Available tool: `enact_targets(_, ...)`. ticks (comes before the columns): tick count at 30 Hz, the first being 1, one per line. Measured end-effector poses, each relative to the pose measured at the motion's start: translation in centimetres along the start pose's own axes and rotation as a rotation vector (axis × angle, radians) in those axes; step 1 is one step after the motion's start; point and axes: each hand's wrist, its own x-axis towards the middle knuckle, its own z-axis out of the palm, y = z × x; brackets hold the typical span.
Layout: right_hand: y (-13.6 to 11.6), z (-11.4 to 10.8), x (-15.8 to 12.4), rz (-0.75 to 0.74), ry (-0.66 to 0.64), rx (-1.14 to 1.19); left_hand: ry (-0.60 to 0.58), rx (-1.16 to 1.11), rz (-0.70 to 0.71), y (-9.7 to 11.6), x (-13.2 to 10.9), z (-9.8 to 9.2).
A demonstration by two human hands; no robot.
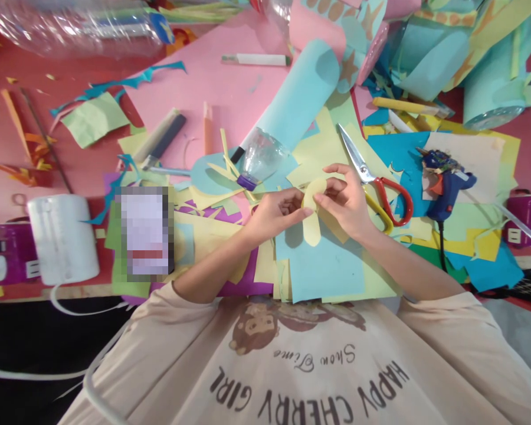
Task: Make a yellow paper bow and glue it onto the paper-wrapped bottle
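Between my two hands is a pale yellow paper cutout point(311, 230), a strip with rounded ends that bends over at the top. My left hand point(281, 213) pinches its left edge with the thumb in front. The thumb and fingers of my right hand point(343, 203) grip its upper right part. Under the hands lies a light blue paper sheet point(327, 274) on other paper scraps. Just right of my right hand, scissors point(367, 177) with red and yellow handles rest with the blades pointing away. Beyond the hands lies a plastic bottle point(265, 156) wrapped in light blue paper.
A blue glue gun point(445, 189) lies on papers at the right. A pixelated phone point(144, 233) and a white power box point(63, 239) with cables are at the left. Markers point(256, 59) and a large pink sheet point(181, 88) lie farther back. Paper-covered bottles point(491, 88) stand back right.
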Motion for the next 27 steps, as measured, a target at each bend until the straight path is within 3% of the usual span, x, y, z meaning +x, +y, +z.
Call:
enact_targets(2,-0.18,0.06,-0.07,-0.017,-0.005,0.011,-0.026,0.05,-0.012,0.35,-0.02,-0.03)
enact_targets(7,-0.13,-0.05,-0.14,-0.039,-0.014,0.026,0.037,0.127,0.009,0.57,0.05,0.0)
enact_targets(11,-0.23,-0.21,-0.04,0.022,-0.018,0.011,0.059,0.162,-0.019,0.57,-0.02,0.14)
enact_targets(17,-0.98,-0.3,0.2,0.074,-0.004,-0.085,0.039,0.21,0.052,0.77,0.0,-0.01)
enact_targets(23,-1.07,-0.31,0.25,0.07,0.016,-0.078,-0.073,0.04,-0.159,0.36,0.01,-0.34)
enact_targets(27,-0.97,-0.4,0.28,0.069,0.036,-0.09,-0.073,-0.009,-0.212,0.35,0.06,-0.45)
